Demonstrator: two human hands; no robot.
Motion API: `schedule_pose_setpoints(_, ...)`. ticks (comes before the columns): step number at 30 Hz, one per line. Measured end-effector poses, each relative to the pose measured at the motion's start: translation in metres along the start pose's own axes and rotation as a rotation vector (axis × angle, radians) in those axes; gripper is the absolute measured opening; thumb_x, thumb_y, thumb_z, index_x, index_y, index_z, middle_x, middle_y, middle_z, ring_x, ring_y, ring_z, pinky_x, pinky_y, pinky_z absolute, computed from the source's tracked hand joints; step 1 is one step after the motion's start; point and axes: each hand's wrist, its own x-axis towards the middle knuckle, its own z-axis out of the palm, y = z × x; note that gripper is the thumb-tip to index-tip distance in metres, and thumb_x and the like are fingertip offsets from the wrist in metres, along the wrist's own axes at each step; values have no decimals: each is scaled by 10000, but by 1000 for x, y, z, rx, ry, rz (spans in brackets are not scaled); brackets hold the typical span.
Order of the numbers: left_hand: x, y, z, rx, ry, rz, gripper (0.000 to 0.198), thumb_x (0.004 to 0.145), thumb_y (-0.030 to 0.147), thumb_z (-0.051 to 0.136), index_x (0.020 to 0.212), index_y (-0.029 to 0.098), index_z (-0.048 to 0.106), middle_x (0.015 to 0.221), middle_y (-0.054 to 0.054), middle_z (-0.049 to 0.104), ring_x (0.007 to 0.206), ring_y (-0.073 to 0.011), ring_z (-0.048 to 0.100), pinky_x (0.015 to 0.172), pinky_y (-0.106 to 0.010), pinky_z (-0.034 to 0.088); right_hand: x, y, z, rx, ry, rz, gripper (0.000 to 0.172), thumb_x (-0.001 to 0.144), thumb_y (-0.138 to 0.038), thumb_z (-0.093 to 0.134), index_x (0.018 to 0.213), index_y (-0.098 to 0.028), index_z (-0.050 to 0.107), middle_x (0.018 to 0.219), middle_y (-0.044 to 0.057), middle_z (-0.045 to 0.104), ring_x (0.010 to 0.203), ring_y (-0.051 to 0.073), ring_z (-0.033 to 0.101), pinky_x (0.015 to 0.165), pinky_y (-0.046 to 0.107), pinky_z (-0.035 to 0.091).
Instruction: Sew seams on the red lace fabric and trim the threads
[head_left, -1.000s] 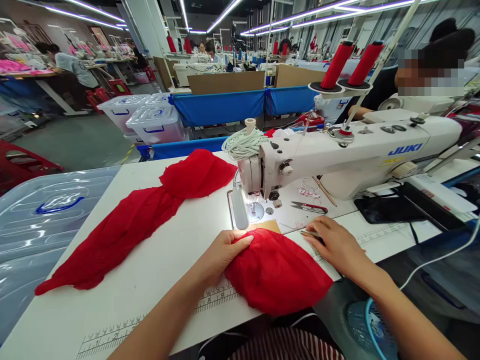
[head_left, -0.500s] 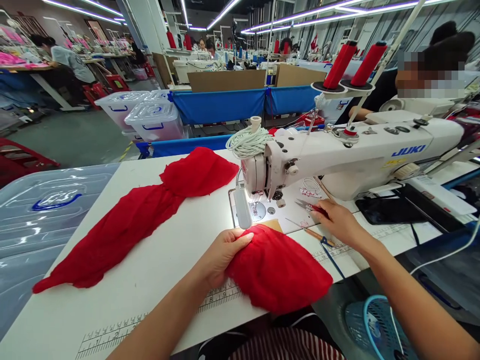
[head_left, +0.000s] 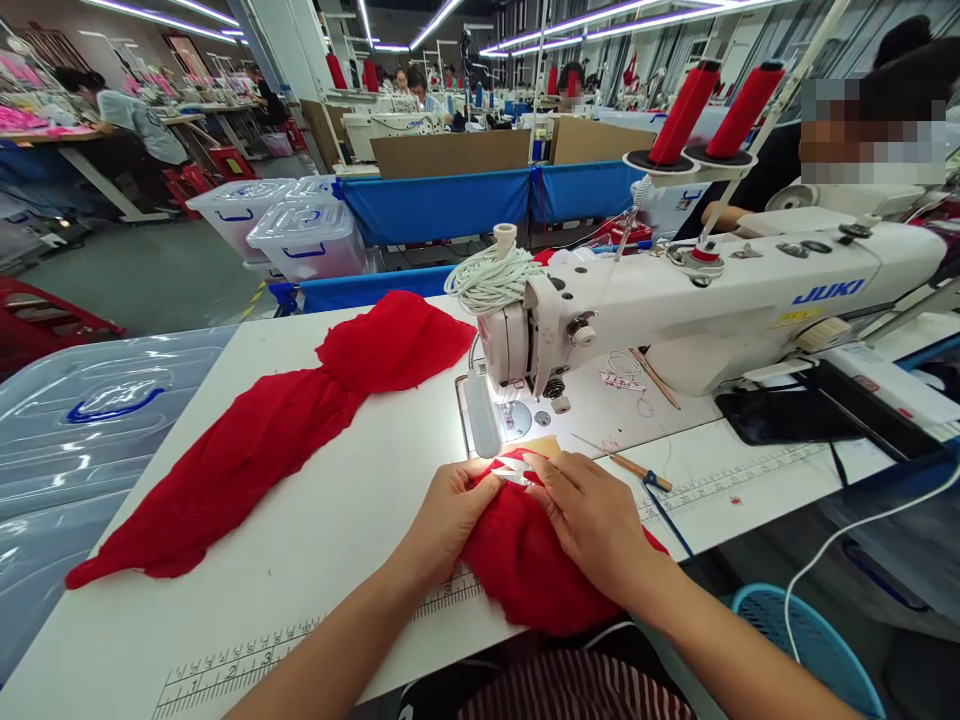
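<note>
Two hands are set on one red bundle (head_left: 525, 575), which is heaped at the near edge of the white table (head_left: 337, 540), just in front of the sewing machine (head_left: 675, 300). The bundle's far edge is kept in the glare of the machine lamp (head_left: 480, 415), probably so that the spot being worked can be seen clearly.

- Left hand (head_left: 450, 505): laid on the bundle's left side, thumb on top, fingers curled and closed on the cloth; the wrist is held low on the table. The cloth looks to be steadied by it.
- Right hand (head_left: 592, 520): draped over the top of the bundle, palm down, fingertips drawn together in a pinch at the lit edge. A small bright piece (head_left: 514, 468) shows between the two hands; what it is cannot be told.
- Long red cloth (head_left: 262, 440): spread out to the left, well apart from both hands.
- Wooden-handled tool (head_left: 630, 465): left lying right of the hands, within reach, untouched.
- Red thread cones (head_left: 686, 110): stood upright behind the machine, next to a coil of white cord (head_left: 491, 278).
</note>
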Motion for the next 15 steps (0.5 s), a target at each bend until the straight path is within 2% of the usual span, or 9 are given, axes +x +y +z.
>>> schedule_pose_setpoints(5,0,-3,0,21,39,9,267,699,370,655,551,163,573,588,1,586,521,-110,457,472,-229,320,5,-3,4,9,0,0,322,960,-260,345,1104,-190,624,818,87,667,749,204,597,585,305,446)
schedule_pose_setpoints(9,0,-2,-1,0,27,-11,348,696,448,677,553,158,548,566,0,559,521,-109,451,462,-223,311,5,1,-3,98,59,33,309,955,-232,353,1098,-188,624,856,82,677,785,198,619,647,305,472)
schedule_pose_setpoints(13,2,-1,-6,-127,121,-56,382,689,430,702,551,165,463,499,54,455,454,-57,339,420,-189,246,-12,27,-10,20,52,155,339,963,-294,330,1210,-209,547,921,86,661,837,214,622,687,324,490)
schedule_pose_setpoints(15,3,0,-7,-245,97,-83,356,675,377,727,574,164,460,499,62,457,449,-48,345,424,-176,262,-23,46,-10,-103,19,216,351,954,-329,343,1216,-197,535,924,94,648,837,234,613,648,334,485)
